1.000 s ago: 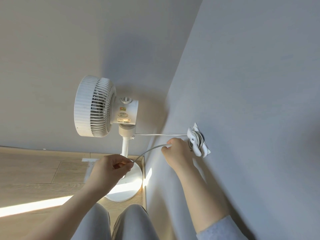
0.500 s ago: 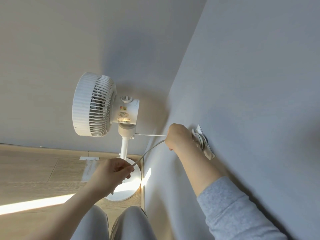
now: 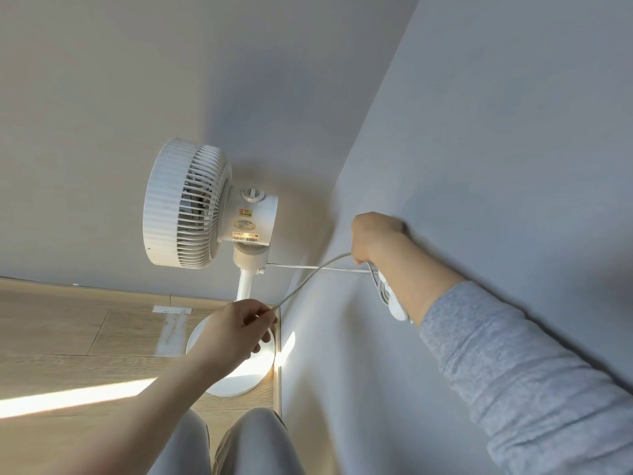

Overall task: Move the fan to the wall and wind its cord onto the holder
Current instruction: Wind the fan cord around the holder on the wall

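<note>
1. Fan position. We find the white fan (image 3: 191, 204) standing upright on the wood floor (image 3: 68, 330) in the corner of the room. Its round base (image 3: 236, 378) sits just beside the grey wall (image 3: 513, 132) on the right. The grille faces left.

2. Markings. The motor housing carries three labels (image 3: 245, 222): a small red-and-yellow sticker, an oval label below it and a rectangular strip at the lower edge. The print on all three is too small for us to read. A round knob (image 3: 252, 194) sits on top of the housing.

3. Cord routing. The white cord (image 3: 308, 281) leaves the neck of the fan and runs straight across to the holder (image 3: 394, 305) on the wall. A second run arcs from the left hand up to the right hand and crosses the straight run.

4. Holder. Only the rounded lower end shows, with several cord loops lying around it. The right forearm hides the rest.

5. Left hand (image 3: 236, 327). It is low, in front of the base. Its thumb and curled fingers pinch the cord.

6. Right hand (image 3: 373, 238). It is against the wall at the top of the holder. Its fingers are curled round the cord. A grey sleeve (image 3: 513, 371) covers the forearm.

7. Surroundings. A pale tape patch (image 3: 171, 310) lies on the floor beside the base. A sunlit strip (image 3: 75, 395) crosses the boards.
</note>
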